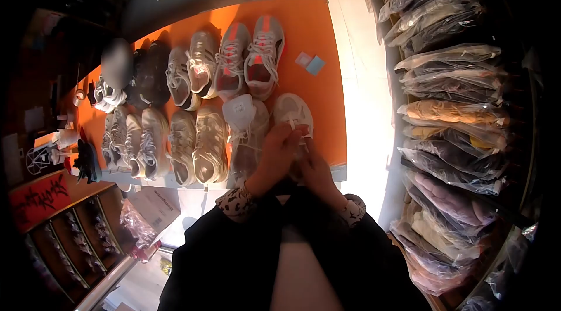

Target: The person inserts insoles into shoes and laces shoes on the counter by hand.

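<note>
The left hand [276, 152] pinches the white laces [293, 120] of a pale sneaker [288, 103] at the hands' twelve o'clock, its near end hidden; the right hand's [319, 174] grip cannot be told. Clear bags [450, 55] at three o'clock hold garments [456, 112]; a shelf's [85, 187] contents at eight o'clock blur.

Table [327, 77] orange, handled shoe [289, 103] white. From it: coral-accented grey sneakers [265, 56], 11 o'clock; dark-on-cream print cuffs [236, 203], 5 and 7 o'clock.
</note>
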{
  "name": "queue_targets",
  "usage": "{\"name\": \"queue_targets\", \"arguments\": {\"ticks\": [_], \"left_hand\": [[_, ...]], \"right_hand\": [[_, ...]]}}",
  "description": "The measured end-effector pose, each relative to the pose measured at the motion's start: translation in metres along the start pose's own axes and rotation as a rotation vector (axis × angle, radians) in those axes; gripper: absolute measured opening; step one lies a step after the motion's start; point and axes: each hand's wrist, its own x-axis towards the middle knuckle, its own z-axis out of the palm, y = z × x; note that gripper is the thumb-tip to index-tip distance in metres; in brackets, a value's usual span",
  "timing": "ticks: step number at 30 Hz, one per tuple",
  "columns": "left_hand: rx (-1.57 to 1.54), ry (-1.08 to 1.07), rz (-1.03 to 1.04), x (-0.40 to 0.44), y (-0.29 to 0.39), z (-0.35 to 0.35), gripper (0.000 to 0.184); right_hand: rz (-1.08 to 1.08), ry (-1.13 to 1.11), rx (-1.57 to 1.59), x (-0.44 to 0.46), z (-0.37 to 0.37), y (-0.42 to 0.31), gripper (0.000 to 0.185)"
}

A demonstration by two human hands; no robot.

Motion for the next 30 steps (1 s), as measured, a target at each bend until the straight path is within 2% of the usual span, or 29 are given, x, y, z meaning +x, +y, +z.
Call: {"name": "queue_targets", "arguments": {"ticks": [1,2,4,5,7,8,9,10,12,13,15,17,18,19,20,21,22,23,25,27,28,29,30], "left_hand": [[-0.011,0.076,-0.082,-0.001,-0.009,0.002,0.016],[-0.01,0.079,-0.081,-0.001,-0.014,0.003,0.016],[-0.1,0.058,-0.294,-0.001,-0.024,0.001,0.02],[-0.099,0.061,-0.292,-0.001,-0.024,-0.002,0.02],[0.093,-0.117,-0.42,-0.003,-0.025,-0.01,0.025],[0.093,-0.117,-0.421,-0.004,-0.028,-0.014,0.025],[0.17,-0.275,-0.385,-0.005,-0.033,-0.018,0.026],[0.245,-0.434,-0.344,-0.004,-0.036,-0.021,0.026],[0.186,-0.466,-0.367,0.003,-0.018,-0.028,0.026],[0.128,-0.494,-0.39,0.006,-0.011,-0.032,0.025],[0.108,-0.514,-0.397,0.012,-0.012,-0.04,0.025],[0.084,-0.535,-0.405,0.011,-0.014,-0.041,0.026],[-0.015,-0.428,-0.314,0.008,-0.017,-0.04,0.024],[-0.113,-0.321,-0.224,0.005,-0.018,-0.039,0.023],[-0.114,-0.325,-0.227,0.003,-0.018,-0.041,0.023],[0.26,-0.299,-0.177,0.001,-0.017,-0.048,0.019],[0.634,-0.265,-0.121,-0.001,-0.017,-0.053,0.016],[0.634,-0.267,-0.12,-0.004,-0.023,-0.056,0.016],[1.036,-0.386,-0.225,-0.013,-0.039,-0.058,0.011],[1.037,-0.373,-0.18,-0.022,-0.038,-0.059,0.01],[1.036,-0.359,-0.137,-0.026,-0.038,-0.059,0.009],[1.036,-0.36,-0.139,-0.028,-0.037,-0.058,0.009],[0.939,-0.269,-0.03,-0.03,-0.036,-0.056,0.011]], "right_hand": [[-0.002,-0.001,0.0,-0.001,-0.001,-0.005,0.052],[-0.016,-0.034,0.059,-0.002,-0.003,-0.011,0.05],[-0.033,-0.072,0.117,-0.001,-0.004,-0.013,0.048],[-0.097,-0.057,-0.005,0.0,-0.005,-0.01,0.052],[-0.158,-0.041,-0.125,0.001,-0.007,-0.009,0.058],[-0.267,-0.035,-0.148,0.002,-0.009,-0.013,0.052],[-0.376,-0.026,-0.171,0.004,-0.012,-0.016,0.047],[-0.375,-0.024,-0.171,0.006,-0.014,-0.016,0.047],[-0.463,-0.092,-0.229,0.01,-0.019,-0.015,0.032],[-0.463,-0.092,-0.228,0.012,-0.025,-0.018,0.032],[-0.355,-0.319,-0.27,0.014,-0.044,-0.029,0.014],[-0.371,-0.267,-0.204,0.011,-0.06,-0.033,0.012],[-0.387,-0.217,-0.139,0.011,-0.067,-0.031,0.013],[-0.304,-0.182,0.058,0.012,-0.075,-0.027,0.013],[-0.219,-0.144,0.253,0.013,-0.085,-0.023,0.013],[-0.129,-0.094,0.251,0.012,-0.099,-0.029,0.013],[-0.097,-0.043,0.19,0.015,-0.111,-0.021,0.015],[-0.065,-0.019,0.09,0.017,-0.123,-0.005,0.015],[-0.033,0.006,-0.008,0.022,-0.133,0.027,0.016],[-0.087,0.172,-0.665,0.019,-0.131,0.041,0.017],[-0.085,0.171,-0.664,0.018,-0.13,0.047,0.017],[-0.183,0.168,-0.806,0.016,-0.124,0.042,0.016],[-0.283,0.163,-0.947,0.015,-0.121,0.039,0.016]]}}
